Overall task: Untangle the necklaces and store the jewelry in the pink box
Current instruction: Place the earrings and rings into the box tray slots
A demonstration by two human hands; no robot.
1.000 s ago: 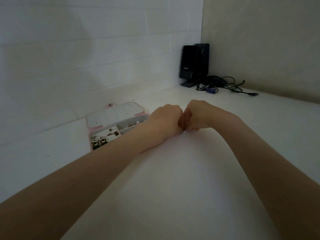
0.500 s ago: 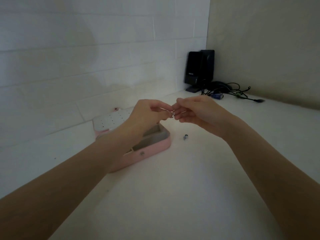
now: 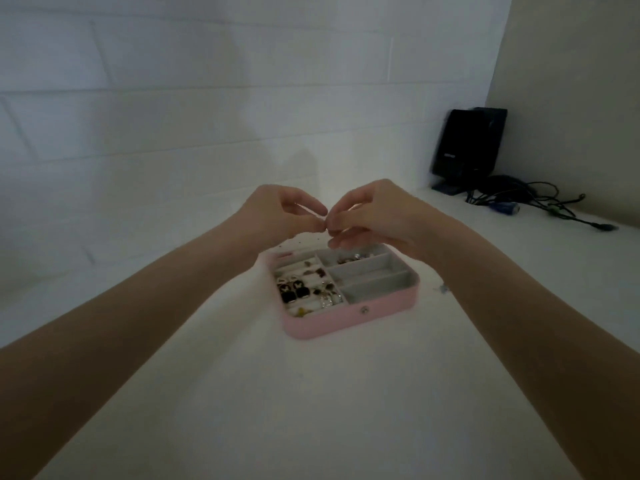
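1. Meeting fingertip to fingertip above the far edge of the pink box (image 3: 349, 318), the left hand (image 3: 277, 216) and right hand (image 3: 377, 216) both have thumb and forefinger curled into a pinch.
2. Whatever they pinch is too small and blurred to make out; I cannot tell if it is a necklace.
3. Below the fingers, the box lies open on the white table (image 3: 311, 410), its lid (image 3: 304, 242) back toward the wall.
4. Earrings (image 3: 294, 292) and small pieces fill the left compartments; rings (image 3: 349, 258) sit in the far right one.
5. A tiny item (image 3: 443, 289) lies on the table just right of the box.
6. A black speaker (image 3: 467, 147) and cables (image 3: 540, 206) stand in the far corner.
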